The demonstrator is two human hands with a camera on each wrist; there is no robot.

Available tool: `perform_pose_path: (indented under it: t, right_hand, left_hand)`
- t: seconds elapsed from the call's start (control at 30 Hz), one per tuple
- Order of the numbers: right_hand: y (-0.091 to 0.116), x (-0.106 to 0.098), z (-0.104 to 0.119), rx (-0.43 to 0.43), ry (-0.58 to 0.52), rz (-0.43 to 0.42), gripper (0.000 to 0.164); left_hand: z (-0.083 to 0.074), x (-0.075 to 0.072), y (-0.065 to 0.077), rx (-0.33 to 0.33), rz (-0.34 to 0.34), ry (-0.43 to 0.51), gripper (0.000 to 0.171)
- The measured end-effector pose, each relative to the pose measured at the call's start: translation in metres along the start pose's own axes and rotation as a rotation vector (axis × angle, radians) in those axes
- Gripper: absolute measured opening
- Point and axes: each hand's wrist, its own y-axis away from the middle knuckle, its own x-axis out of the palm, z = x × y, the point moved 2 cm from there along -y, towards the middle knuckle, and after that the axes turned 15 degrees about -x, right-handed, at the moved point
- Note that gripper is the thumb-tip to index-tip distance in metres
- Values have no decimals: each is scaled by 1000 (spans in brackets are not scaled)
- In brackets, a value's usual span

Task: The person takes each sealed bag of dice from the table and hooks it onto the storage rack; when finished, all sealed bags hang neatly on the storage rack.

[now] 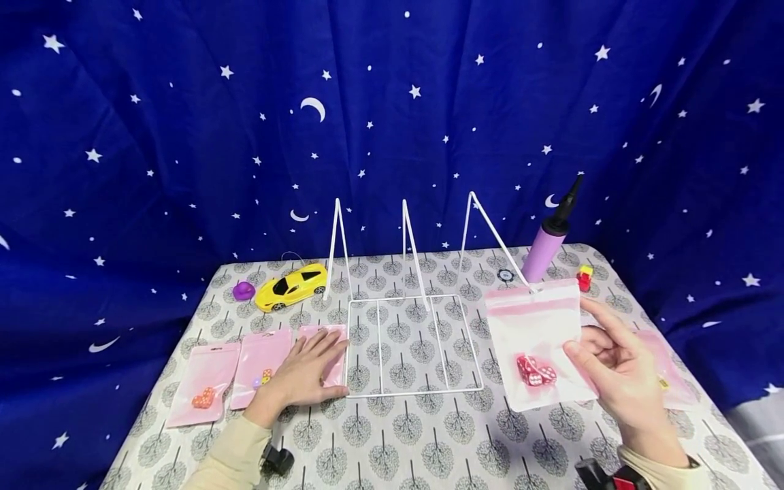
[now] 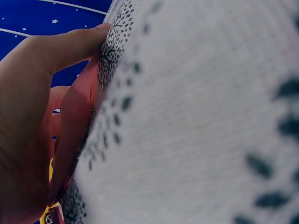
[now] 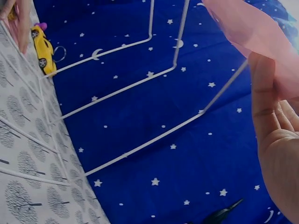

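Observation:
My right hand (image 1: 631,378) pinches the right edge of a pink-and-clear zip bag (image 1: 520,327) with red dice (image 1: 535,371) in it. The bag is held upright, its top edge right at the tip of the right prong (image 1: 499,237) of a white wire rack (image 1: 416,393). In the right wrist view the thumb and fingers grip the pink bag (image 3: 261,35). My left hand (image 1: 306,374) lies with spread fingers on another pink bag (image 1: 335,367), left of the rack; most of that bag is hidden under it.
Two pink bags, one with orange dice (image 1: 203,398), lie at the left. Behind them are a yellow toy car (image 1: 294,286) and a purple toy (image 1: 243,291). A purple hand pump (image 1: 544,252), a red-yellow toy (image 1: 584,278) and another pink bag (image 1: 674,381) are at the right.

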Motion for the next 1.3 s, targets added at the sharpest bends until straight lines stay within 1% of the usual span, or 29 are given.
perform_pose_path:
  t: [0.07, 0.17, 0.23, 0.43, 0.47, 0.57, 0.63, 0.77, 0.87, 1.0, 1.13, 1.23, 1.3]
  right_hand:
    - [1, 0, -6, 3, 32, -24, 70]
    - [3, 1, -17, -24, 100, -74, 67]
    - [4, 0, -26, -46, 122, -112, 65]
    - [-4, -1, -57, -80, 60, -228, 59]
    - [-6, -1, -63, -80, 47, -240, 59]
    - [-16, -2, -80, -74, 65, -270, 60]
    - [-25, -4, -93, -57, 50, -311, 61]
    - [-44, -10, -123, -40, 76, -374, 60]
    - [-59, -16, -145, -50, 124, -371, 57]
    - [-78, -23, -169, -49, 116, -375, 52]
    - [-91, -25, -184, -44, 79, -448, 52]
    - [-93, -26, -191, -69, 82, -474, 54]
    - [-93, -26, -194, -72, 69, -474, 55]
  left_hand:
    - [1, 1, 0, 2, -8, 0, 93]
    - [1, 2, -1, 2, -14, -5, 93]
    - [1, 2, -1, 2, -13, -10, 93]
    - [1, 2, -1, -2, -12, -16, 93]
    - [1, 2, -1, -1, -13, -15, 93]
    - [1, 2, 0, 3, -16, -12, 92]
    - [1, 2, -1, 2, -17, -10, 92]
    - [1, 3, -1, -3, -17, -13, 92]
    - [1, 3, 0, 3, -13, -12, 92]
    - [1, 3, 0, 8, -14, -7, 93]
    - [1, 3, -2, 5, -15, 0, 94]
    - [1, 3, -2, 8, -14, 1, 95]
    - [2, 3, -2, 10, -20, 0, 94]
